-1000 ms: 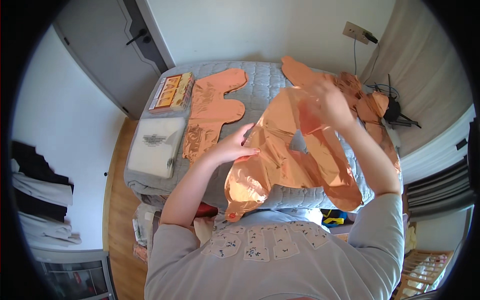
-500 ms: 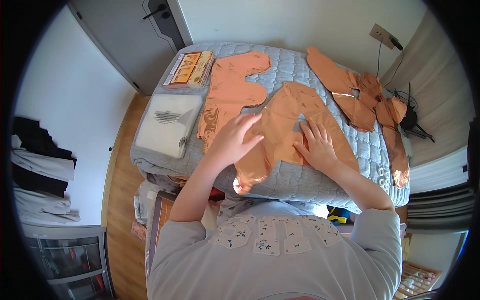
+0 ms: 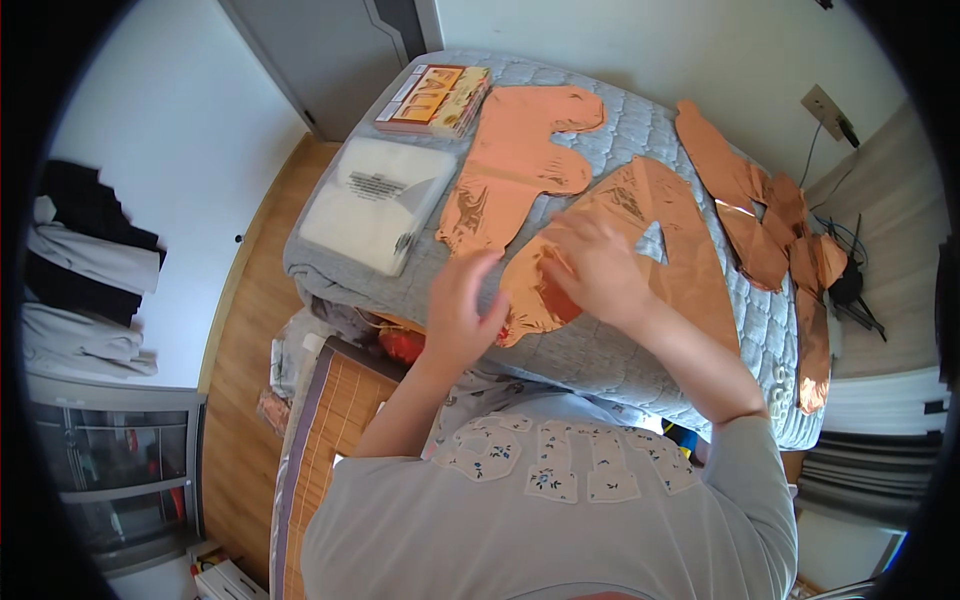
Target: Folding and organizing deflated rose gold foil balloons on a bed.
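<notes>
An A-shaped rose-gold foil balloon [image 3: 690,260] lies flat on the quilted bed, close in front of me. My right hand [image 3: 600,265] rests on its left leg, palm down, with fingers stretched out and slightly blurred. My left hand [image 3: 465,310] is at the lower tip of that leg, thumb and fingers apart; whether the thumb touches the foil I cannot tell. Beyond my hands lies an F-shaped foil balloon [image 3: 510,160] of the same colour. Another, crumpled foil balloon [image 3: 755,210] stretches along the bed's right side.
At the bed's left are a printed box [image 3: 435,100] and a clear plastic-wrapped white pack [image 3: 375,205]. A black device with cables [image 3: 848,280] stands beyond the right edge. White rings [image 3: 780,385] lie on the near right of the quilted bed [image 3: 620,370]. Clothes [image 3: 95,265] hang at left.
My right hand has moved left across the A-shaped balloon, from its middle to its left leg. My left hand has come off the foil's upper part, down to the leg's tip. The view has shifted.
</notes>
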`<state>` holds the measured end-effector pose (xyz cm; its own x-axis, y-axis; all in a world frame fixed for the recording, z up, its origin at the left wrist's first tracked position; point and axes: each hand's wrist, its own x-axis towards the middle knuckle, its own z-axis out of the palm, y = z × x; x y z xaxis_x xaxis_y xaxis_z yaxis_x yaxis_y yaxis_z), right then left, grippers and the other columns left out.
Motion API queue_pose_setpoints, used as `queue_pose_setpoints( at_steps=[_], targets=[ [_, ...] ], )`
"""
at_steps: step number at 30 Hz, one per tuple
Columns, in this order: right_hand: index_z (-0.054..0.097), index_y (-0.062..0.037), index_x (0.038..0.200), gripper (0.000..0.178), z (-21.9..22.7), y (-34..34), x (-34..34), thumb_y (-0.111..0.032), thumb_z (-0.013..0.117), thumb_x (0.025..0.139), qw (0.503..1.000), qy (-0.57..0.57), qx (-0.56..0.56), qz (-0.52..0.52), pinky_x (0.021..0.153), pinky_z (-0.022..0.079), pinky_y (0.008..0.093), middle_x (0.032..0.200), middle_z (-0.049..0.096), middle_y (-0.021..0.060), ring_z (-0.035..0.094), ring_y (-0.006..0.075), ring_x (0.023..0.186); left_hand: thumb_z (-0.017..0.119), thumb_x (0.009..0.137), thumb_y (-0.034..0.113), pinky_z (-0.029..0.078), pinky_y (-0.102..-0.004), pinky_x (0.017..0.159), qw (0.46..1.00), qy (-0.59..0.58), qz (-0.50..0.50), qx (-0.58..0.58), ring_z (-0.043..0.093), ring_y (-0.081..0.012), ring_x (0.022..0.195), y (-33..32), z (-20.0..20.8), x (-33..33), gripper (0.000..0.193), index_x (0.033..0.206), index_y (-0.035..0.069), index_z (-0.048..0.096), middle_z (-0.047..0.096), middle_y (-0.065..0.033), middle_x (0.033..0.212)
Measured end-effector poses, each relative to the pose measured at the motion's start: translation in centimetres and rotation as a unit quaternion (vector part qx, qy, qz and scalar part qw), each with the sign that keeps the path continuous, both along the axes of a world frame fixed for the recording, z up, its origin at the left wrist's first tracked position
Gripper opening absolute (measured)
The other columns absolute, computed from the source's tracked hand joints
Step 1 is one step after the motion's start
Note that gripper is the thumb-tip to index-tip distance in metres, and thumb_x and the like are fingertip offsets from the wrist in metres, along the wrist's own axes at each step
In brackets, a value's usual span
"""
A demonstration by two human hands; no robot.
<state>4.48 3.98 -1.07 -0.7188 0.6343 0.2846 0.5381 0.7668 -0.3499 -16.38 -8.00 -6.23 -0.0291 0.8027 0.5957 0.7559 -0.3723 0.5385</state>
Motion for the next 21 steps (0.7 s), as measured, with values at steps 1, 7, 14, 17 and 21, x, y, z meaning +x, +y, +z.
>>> queue_pose_setpoints(
  at_steps=[1, 7, 14, 17, 21],
  targets=[
    [0.068, -0.0048, 0.125, 0.041, -0.1, 0.0, -2.1, -0.028, 0.074, 0.091, 0.998, 0.037, -0.019, 0.037, 0.106, 0.047, 0.0465, 0.135, 0.063, 0.0159, 0.056, 0.0355, 0.128, 0.08, 0.085, 0.012, 0.047, -0.0471, 0.102, 0.996, -0.016, 0.087, 0.032, 0.06, -0.04, 0.119, -0.2, -0.4, -0.5, 0.06, 0.137, 0.001, 0.055, 0.063, -0.0193, 0.128],
    [0.072, -0.0049, 0.107, 0.03, -1.8, -0.5, -9.9, -0.025, 0.078, 0.085, 0.989, 0.015, -0.001, 0.148, 0.087, 0.056, 0.0423, 0.115, 0.069, 0.0122, 0.067, 0.0321, 0.105, 0.083, 0.078, 0.018, 0.047, -0.0493, 0.099, 0.98, -0.002, 0.195, -0.039, 0.06, -0.0398, 0.116, -0.9, -1.3, -2.3, 0.072, 0.141, 0.002, 0.051, 0.063, -0.0199, 0.125],
    [0.072, -0.0072, 0.095, 0.017, -3.4, -1.0, -11.1, -0.023, 0.072, 0.089, 0.989, 0.019, -0.019, 0.143, 0.079, 0.056, 0.0446, 0.09, 0.072, 0.0096, 0.069, 0.0315, 0.09, 0.079, 0.083, 0.017, 0.051, -0.0468, 0.093, 0.982, 0.011, 0.179, -0.053, 0.065, -0.0363, 0.107, -0.7, -1.4, -3.0, 0.055, 0.132, 0.003, 0.06, 0.07, -0.0153, 0.116],
    [0.075, -0.0104, 0.087, 0.015, -3.5, -0.9, -11.3, -0.024, 0.07, 0.089, 0.992, 0.037, -0.007, 0.124, 0.071, 0.058, 0.0454, 0.08, 0.073, 0.0098, 0.072, 0.0307, 0.08, 0.078, 0.084, 0.016, 0.053, -0.045, 0.089, 0.981, 0.01, 0.188, -0.041, 0.067, -0.0346, 0.102, -0.3, -1.2, -3.2, 0.045, 0.125, 0.002, 0.064, 0.072, -0.0135, 0.112],
    [0.077, -0.0105, 0.089, 0.016, -2.7, -0.3, -11.8, -0.025, 0.07, 0.089, 0.992, 0.059, -0.059, 0.095, 0.071, 0.058, 0.0452, 0.081, 0.074, 0.0114, 0.072, 0.031, 0.079, 0.078, 0.085, 0.017, 0.053, -0.0445, 0.087, 0.981, 0.003, 0.19, -0.049, 0.067, -0.0341, 0.101, -0.1, -1.4, -3.4, 0.043, 0.123, 0.002, 0.066, 0.072, -0.0127, 0.11]
  ],
)
